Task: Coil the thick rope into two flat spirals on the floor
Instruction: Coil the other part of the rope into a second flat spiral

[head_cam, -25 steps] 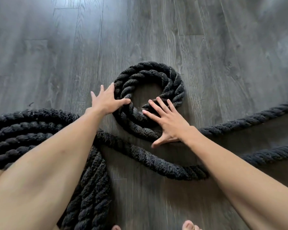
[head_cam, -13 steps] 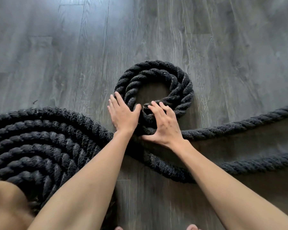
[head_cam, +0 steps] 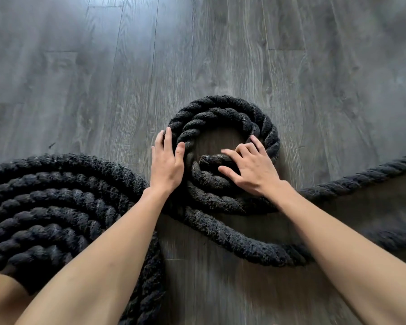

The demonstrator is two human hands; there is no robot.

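A thick black twisted rope lies on the grey wood floor. A small spiral (head_cam: pixel 223 116) of about two turns sits in the middle, with the rope's end (head_cam: pixel 209 159) inside it. My left hand (head_cam: pixel 167 164) presses flat against the small spiral's left outer side, thumb on top of the rope. On the inner turn by the rope end rests my right hand (head_cam: pixel 251 167), fingers spread and slightly bent. A large flat spiral (head_cam: pixel 47 207) of several turns lies at the left, partly under my left forearm.
Loose rope (head_cam: pixel 361 181) runs off to the right edge, and another stretch (head_cam: pixel 244 242) curves along the floor below the small spiral. Grey plank floor (head_cam: pixel 220 55) extends beyond the coils. My knee shows at the bottom left corner.
Both hands slid further onto the small spiral: the left moved up its left side, the right went onto the inner turn near the rope end. The view shifted and more of the large spiral shows.
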